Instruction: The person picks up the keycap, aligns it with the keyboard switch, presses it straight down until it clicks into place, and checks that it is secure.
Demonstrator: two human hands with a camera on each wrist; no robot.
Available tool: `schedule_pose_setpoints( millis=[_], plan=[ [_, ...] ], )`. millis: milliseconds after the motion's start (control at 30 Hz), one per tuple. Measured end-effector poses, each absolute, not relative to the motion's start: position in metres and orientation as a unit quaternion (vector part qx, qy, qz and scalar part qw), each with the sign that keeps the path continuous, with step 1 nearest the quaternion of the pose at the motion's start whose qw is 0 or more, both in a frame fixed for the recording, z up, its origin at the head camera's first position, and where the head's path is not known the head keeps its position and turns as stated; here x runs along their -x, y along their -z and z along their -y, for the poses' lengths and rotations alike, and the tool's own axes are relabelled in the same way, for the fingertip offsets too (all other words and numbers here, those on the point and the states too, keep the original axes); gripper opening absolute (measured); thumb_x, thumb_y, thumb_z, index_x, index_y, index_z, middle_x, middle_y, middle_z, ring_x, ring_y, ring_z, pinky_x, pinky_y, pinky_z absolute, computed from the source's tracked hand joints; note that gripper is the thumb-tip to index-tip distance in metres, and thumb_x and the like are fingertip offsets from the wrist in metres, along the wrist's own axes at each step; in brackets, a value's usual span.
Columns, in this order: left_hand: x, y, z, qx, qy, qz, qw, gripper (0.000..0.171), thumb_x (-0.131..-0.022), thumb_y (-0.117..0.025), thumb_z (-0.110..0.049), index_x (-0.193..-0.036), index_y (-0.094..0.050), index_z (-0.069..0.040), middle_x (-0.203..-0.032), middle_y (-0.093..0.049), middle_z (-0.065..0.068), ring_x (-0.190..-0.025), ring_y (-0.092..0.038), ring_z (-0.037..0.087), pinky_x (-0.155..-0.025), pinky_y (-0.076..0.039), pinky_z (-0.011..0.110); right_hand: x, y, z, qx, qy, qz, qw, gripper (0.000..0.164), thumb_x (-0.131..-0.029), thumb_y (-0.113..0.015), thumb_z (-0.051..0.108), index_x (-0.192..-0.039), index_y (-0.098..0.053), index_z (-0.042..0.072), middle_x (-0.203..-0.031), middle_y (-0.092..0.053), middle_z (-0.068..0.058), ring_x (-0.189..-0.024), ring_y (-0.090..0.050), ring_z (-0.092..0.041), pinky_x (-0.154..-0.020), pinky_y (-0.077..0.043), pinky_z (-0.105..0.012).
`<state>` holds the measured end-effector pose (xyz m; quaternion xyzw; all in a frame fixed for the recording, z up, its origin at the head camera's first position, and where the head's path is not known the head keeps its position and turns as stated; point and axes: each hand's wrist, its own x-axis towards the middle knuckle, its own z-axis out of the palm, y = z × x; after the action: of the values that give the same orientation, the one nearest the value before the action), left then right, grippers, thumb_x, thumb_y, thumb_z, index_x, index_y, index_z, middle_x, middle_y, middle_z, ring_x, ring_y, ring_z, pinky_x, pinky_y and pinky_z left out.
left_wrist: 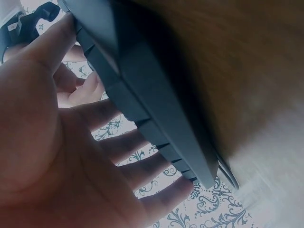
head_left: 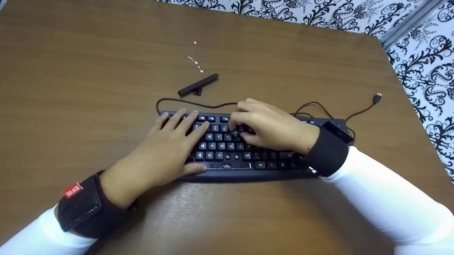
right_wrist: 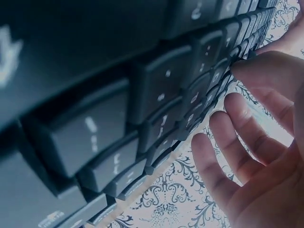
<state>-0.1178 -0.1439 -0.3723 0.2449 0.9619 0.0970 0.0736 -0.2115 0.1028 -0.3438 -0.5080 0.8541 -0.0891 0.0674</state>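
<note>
A black computer keyboard [head_left: 225,176] lies on the wooden table, with the space bar's slot [head_left: 226,166] uncovered at its front edge. My left hand [head_left: 168,148] rests spread over its left end, fingers straight across the keys and thumb by the front edge. In the left wrist view, the left fingers [left_wrist: 135,147] lie along the key side. My right hand [head_left: 265,123] is above the upper middle keys. Its thumb and index finger pinch a tilted black keycap [head_left: 235,133]; the right wrist view shows the other right fingers [right_wrist: 232,137] loosely bent.
Behind the keyboard lie a long black bar [head_left: 198,85], looking like the space bar cap, and a small black keycap [head_left: 197,91]. Several tiny white bits [head_left: 196,62] are farther back. The cable [head_left: 197,103] loops behind the keyboard to a USB plug [head_left: 377,98] at right.
</note>
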Motion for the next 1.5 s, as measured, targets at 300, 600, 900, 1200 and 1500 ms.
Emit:
schedule_pose_setpoints(
  millis=[300,600,900,1200,1500],
  plan=[
    [0.117,0.370,0.144,-0.244,-0.099,-0.961,0.078,0.091,-0.089,-0.062,-0.063,-0.157,-0.032,-0.011,-0.164,-0.024,0.021,-0.151,-0.022,0.044,-0.119,-0.020,0.067,0.211,0.343,-0.103,0.507,0.096,-0.853,0.076,0.024,-0.085,-0.069,0.005,-0.108,-0.069,0.013,-0.103,-0.063,-0.004,-0.099,-0.057,-0.022,-0.087,-0.053,-0.039],
    [0.116,0.371,0.144,-0.245,-0.096,-0.961,0.082,0.092,-0.089,-0.062,-0.064,-0.157,-0.031,-0.011,-0.164,-0.023,0.021,-0.151,-0.021,0.044,-0.119,-0.019,0.067,0.207,0.342,-0.105,0.488,0.102,-0.863,0.085,0.033,-0.085,-0.065,0.014,-0.118,-0.067,0.013,-0.098,-0.063,-0.003,-0.092,-0.055,-0.019,-0.081,-0.050,-0.036],
    [0.117,0.370,0.143,-0.242,-0.093,-0.962,0.089,0.092,-0.088,-0.063,-0.064,-0.158,-0.031,-0.012,-0.164,-0.023,0.021,-0.152,-0.021,0.044,-0.120,-0.019,0.066,0.203,0.344,-0.101,0.468,0.076,-0.879,0.057,0.030,-0.090,-0.070,0.034,-0.109,-0.068,0.012,-0.091,-0.063,-0.003,-0.087,-0.057,-0.020,-0.077,-0.051,-0.037],
    [0.117,0.370,0.143,-0.243,-0.092,-0.961,0.090,0.092,-0.089,-0.061,-0.064,-0.158,-0.030,-0.012,-0.165,-0.022,0.021,-0.151,-0.021,0.044,-0.120,-0.019,0.067,0.203,0.345,-0.094,0.433,0.073,-0.895,0.073,0.024,-0.094,-0.068,0.035,-0.095,-0.069,0.011,-0.076,-0.061,-0.002,-0.073,-0.056,-0.020,-0.066,-0.049,-0.036],
    [0.118,0.369,0.142,-0.238,-0.090,-0.962,0.101,0.092,-0.090,-0.058,-0.066,-0.159,-0.027,-0.014,-0.166,-0.019,0.019,-0.153,-0.018,0.043,-0.121,-0.016,0.065,0.201,0.346,-0.095,0.465,0.092,-0.878,0.063,0.015,-0.089,-0.073,0.022,-0.097,-0.070,0.009,-0.078,-0.061,-0.002,-0.075,-0.056,-0.019,-0.069,-0.051,-0.035]
  ],
)
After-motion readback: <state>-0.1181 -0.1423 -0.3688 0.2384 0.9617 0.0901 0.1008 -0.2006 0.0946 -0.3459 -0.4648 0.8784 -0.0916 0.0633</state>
